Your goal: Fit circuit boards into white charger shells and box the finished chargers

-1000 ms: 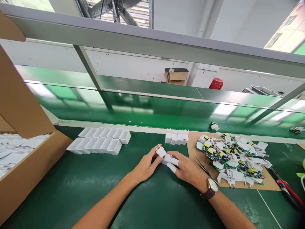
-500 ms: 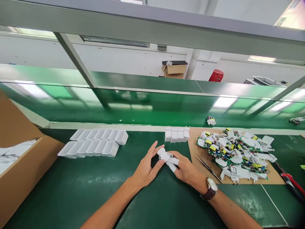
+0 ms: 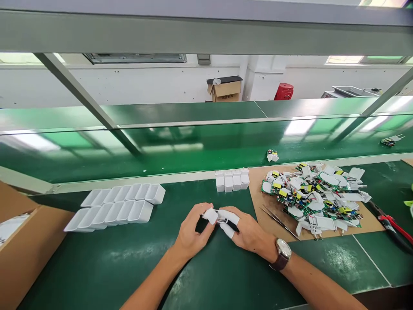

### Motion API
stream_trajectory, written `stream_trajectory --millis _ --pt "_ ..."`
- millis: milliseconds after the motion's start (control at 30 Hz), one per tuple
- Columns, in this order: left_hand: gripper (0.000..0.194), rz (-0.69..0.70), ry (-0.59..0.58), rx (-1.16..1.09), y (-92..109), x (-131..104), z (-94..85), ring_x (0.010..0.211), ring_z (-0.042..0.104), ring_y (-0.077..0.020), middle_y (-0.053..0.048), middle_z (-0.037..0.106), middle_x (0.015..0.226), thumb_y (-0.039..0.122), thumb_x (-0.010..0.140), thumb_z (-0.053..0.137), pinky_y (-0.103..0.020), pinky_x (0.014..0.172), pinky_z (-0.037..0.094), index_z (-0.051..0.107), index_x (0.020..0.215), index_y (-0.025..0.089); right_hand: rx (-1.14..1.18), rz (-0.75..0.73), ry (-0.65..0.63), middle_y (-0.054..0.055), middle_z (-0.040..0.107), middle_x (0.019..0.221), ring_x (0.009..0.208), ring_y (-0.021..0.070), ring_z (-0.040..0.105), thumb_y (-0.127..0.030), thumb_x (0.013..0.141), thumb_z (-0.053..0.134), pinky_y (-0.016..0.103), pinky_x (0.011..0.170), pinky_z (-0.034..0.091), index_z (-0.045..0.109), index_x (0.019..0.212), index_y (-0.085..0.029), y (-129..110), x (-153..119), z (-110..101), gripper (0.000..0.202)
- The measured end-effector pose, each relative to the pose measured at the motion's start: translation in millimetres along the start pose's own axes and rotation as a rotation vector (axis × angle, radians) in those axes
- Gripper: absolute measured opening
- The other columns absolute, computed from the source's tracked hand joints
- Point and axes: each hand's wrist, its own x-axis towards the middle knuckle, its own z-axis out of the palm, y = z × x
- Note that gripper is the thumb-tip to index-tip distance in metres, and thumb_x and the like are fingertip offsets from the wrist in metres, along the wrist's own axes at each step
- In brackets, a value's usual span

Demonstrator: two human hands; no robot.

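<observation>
One white part (image 3: 211, 215) held between left hand (image 3: 191, 232), right hand (image 3: 251, 231).

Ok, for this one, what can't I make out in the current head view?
All in the head view:
- White piece: partly covered by the left hand and right hand.
- Cardboard box: cut off by the left edge; most contents unseen.
- Pliers: handle ends cut off by the right edge.
- Pile of circuit boards: lower ones hidden under upper ones.
- Watch: dial too small to read.
</observation>
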Motion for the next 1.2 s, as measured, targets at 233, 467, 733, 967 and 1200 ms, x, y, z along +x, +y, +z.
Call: stream_trajectory --millis 233,467,733,967,1200 --pt "0.025 -0.226 -0.033 -0.104 -10 -6 -1.1 0.083 0.068 -0.0152 -0.004 0.068 0.102 0.027 0.092 0.071 -0.028 0.075 0.059 0.059 0.114 0.023 0.011 0.046 -0.032 0.009 0.068 0.124 0.104 0.0215 0.07 -0.019 0.101 0.053 0.035 0.091 0.06 0.055 0.132 -0.024 -4 3 -3 0.032" --pt "0.025 -0.294 -0.074 -0.149 -10 -6 -1.0 0.084 0.068 -0.0169 -0.006 0.069 0.103 0.033 0.092 0.07 -0.03 0.076 0.059 0.06 0.112 0.023 0.029 0.086 -0.03 0.009 0.068 0.119 0.101 0.0234 0.068 -0.021 0.099 0.055 0.038 0.089 0.06 0.058 0.133 -0.025 -1 3 -3 0.035" --pt "0.057 -0.447 -0.046 -0.249 -14 -5 0.2 0.09 0.073 -0.0197 -0.005 0.073 0.103 0.045 0.088 0.076 -0.037 0.088 0.061 0.053 0.135 0.023 0.28 0.097 0.018 0.013 0.062 0.128 0.115 0.0241 0.064 -0.023 0.098 0.057 0.043 0.1 0.055 0.061 0.132 -0.023 7 1 -2 0.034" --pt "0.077 -0.046 -0.041 -0.115 7 -5 6.7 0.116 0.067 -0.0302 -0.015 0.065 0.133 0.042 0.084 0.083 -0.047 0.097 0.059 0.046 0.148 0.025 1.186 0.577 0.025 0.01 0.074 0.102 0.089 0.0253 0.072 -0.059 0.092 0.067 0.043 0.079 0.062 0.07 0.115 -0.02 -3 12 7 0.046" --pt "0.062 0.103 0.049 0.054 12 -4 9.3 0.104 0.07 -0.0276 -0.015 0.066 0.124 0.041 0.09 0.076 -0.041 0.085 0.062 0.052 0.145 0.023 1.374 0.647 -0.029 0.011 0.076 0.094 0.09 0.0269 0.073 -0.059 0.085 0.074 0.042 0.076 0.06 0.071 0.108 -0.017 -14 15 9 0.048"
